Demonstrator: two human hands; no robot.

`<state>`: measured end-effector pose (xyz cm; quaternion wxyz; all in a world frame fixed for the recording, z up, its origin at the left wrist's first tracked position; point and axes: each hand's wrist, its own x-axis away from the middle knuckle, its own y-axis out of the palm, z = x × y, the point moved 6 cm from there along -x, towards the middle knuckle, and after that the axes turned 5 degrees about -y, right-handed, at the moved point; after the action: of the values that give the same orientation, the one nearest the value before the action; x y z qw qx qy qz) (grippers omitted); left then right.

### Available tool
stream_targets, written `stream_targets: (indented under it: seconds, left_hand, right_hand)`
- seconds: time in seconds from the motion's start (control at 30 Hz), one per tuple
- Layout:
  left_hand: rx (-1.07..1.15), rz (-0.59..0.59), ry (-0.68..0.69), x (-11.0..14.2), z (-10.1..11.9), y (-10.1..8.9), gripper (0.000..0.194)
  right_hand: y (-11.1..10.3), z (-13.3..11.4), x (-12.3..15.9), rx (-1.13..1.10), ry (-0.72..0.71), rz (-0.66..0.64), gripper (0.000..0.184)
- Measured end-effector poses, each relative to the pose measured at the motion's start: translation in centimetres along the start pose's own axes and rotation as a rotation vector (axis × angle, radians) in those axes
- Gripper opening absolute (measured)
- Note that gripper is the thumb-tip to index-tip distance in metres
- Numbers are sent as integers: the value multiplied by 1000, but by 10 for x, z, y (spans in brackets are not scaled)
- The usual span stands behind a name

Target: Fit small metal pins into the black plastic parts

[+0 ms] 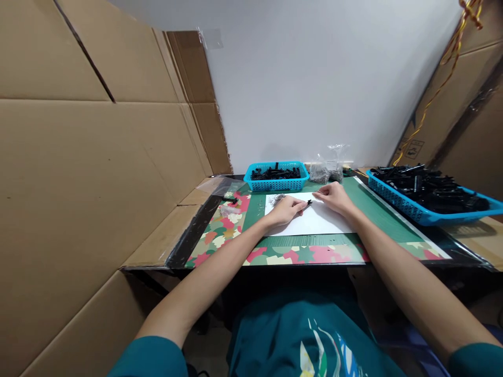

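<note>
My left hand (286,210) is closed in a pinch on a small black plastic part (309,202), which sticks out past the fingertips. Just to its right, my right hand (335,198) has thumb and fingers pressed together; whatever they may hold is too small to make out. The two hands are apart, over a white sheet of paper (320,225). Beside the left hand, near the sheet's upper left corner, lies a loose heap of tiny dark pieces (278,198), partly hidden by that hand.
A blue basket (277,185) of black parts stands at the back, with clear plastic bags (326,170) beside it. A larger blue basket (424,214) of black pieces stands at the right. Cardboard (98,167) walls the left side. Yellow twisted wire (428,107) hangs at the right.
</note>
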<state>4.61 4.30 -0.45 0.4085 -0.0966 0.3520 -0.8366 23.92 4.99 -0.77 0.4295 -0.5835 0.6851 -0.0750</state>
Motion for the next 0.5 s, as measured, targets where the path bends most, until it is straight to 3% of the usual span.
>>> stream_targets:
  seconds: [0.1,0.23,0.33,0.5]
  left_hand:
    - [-20,-28,20,1,3,1,53]
    - [-18,-52,44,2,5,3,51]
    - [-10,-64,30,1,3,4,48]
    - [-31,-77,46,-1,-2,6,48]
  right_hand:
    - [-8,1,1,-103,65,158,76]
    - [-6,-3,-1,-369,50,204,92]
    - [-2,-5,-3,-391,-2,186,94]
    - [13,5,-2,-312,80,85,92]
